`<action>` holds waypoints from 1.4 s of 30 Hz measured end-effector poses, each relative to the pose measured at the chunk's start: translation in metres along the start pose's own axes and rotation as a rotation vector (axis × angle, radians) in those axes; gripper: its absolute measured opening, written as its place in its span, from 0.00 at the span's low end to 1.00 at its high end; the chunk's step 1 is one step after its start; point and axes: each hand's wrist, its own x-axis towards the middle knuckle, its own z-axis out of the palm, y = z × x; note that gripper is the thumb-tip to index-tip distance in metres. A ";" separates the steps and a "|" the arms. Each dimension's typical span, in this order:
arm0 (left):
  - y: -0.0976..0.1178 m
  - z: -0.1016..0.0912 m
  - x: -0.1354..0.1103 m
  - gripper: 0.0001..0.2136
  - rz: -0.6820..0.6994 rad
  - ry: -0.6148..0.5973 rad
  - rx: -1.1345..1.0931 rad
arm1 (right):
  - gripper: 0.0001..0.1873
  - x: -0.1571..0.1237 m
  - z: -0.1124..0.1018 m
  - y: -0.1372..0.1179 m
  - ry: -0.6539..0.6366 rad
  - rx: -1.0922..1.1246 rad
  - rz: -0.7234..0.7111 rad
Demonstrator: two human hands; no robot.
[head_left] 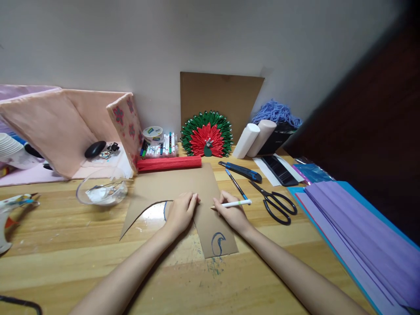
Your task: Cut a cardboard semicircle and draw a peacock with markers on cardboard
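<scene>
A brown cardboard sheet [179,178] lies on the table, with a curved piece cut out of its lower left side. My left hand [180,211] presses on it beside the cut edge, fingers curled together. My right hand [231,213] grips a slim white pencil [234,203] with a green band, its point just over or on the cardboard; contact is unclear. Nearer to me, a curved, hook-like shape [217,243] is drawn in dark blue on the cardboard's lower strip. Right of that hand are a blue marker [236,185], a box cutter [241,170] and black scissors [277,205].
A red crepe paper roll [169,164] borders the cardboard's far edge. Behind stand a red-and-green peacock craft [207,135] and a marker box [160,149]. A clear bowl [101,188] and glue gun [9,214] sit left; purple sheets [361,236] lie right.
</scene>
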 end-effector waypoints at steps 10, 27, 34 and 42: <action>0.000 0.000 0.000 0.18 0.011 0.007 -0.017 | 0.16 0.000 0.000 0.000 -0.012 0.007 0.014; 0.000 0.001 0.000 0.18 0.009 0.003 -0.026 | 0.13 0.001 -0.002 0.001 0.005 -0.012 0.002; 0.000 0.000 0.000 0.18 0.003 -0.010 -0.027 | 0.12 0.001 -0.002 -0.001 0.010 -0.002 -0.001; 0.000 0.001 0.000 0.18 0.011 -0.001 -0.024 | 0.12 0.000 -0.002 0.000 -0.006 -0.001 0.022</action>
